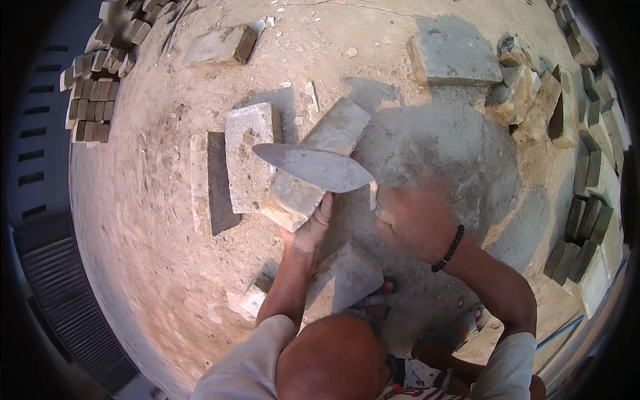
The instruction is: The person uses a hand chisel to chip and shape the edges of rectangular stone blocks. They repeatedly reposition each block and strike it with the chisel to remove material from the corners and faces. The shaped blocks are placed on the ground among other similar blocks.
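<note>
My left hand (313, 230) grips the near end of a long tan-grey stone block (341, 127), its fingers around the lower edge. The block lies slanted, its far end toward the upper right. In my right hand (417, 223), slightly blurred, is a pointed trowel (313, 167) held by its handle. Its leaf-shaped grey blade crosses over the block, tip to the left; whether it touches cannot be told. A pale, rough block (253, 150) lies left of the held one, with a narrow block (201, 177) beyond it. Nearer my feet is a grey wedge-like stone (353, 270).
Brick stacks (93, 107) stand at the far left, near a dark slatted panel (67, 287). Single blocks lie at the far left (220, 47) and far right (460, 63). Broken stones (523, 93) and a row of blocks (590, 200) line the right side, with a blue pipe (560, 333) nearer.
</note>
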Tool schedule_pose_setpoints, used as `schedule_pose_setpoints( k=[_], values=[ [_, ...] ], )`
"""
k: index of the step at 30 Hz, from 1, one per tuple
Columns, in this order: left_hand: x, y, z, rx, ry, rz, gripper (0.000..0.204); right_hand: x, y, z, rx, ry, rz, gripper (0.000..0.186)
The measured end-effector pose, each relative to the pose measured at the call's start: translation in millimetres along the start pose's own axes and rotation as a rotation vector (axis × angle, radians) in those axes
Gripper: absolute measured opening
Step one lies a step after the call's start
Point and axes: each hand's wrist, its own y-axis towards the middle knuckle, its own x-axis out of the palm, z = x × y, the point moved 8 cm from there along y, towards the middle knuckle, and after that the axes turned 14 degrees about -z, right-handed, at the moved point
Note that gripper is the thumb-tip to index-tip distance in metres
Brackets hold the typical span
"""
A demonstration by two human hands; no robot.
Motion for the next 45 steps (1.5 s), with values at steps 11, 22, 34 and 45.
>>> schedule_pose_setpoints(
  k=[11,22,34,45],
  values=[
    [5.5,4.5,6.0,-0.025,0.076,0.089,0.070,-15.8,-1.9,82.3,0.064,-0.138,0.086,0.023],
    [17.9,11.2,-4.2,-0.065,0.117,0.054,0.068,-28.6,-7.3,77.5,0.145,-0.165,0.074,0.024],
    [20.0,15.8,-12.3,-0.033,0.344,0.087,0.067,8.5,1.2,91.8,0.302,0.166,0.187,0.032],
    [3.6,21.8,-54.0,0.049,0.322,0.125,0.069,7.1,-26.8,25.6,0.101,0.247,0.196,0.028]
  ],
)
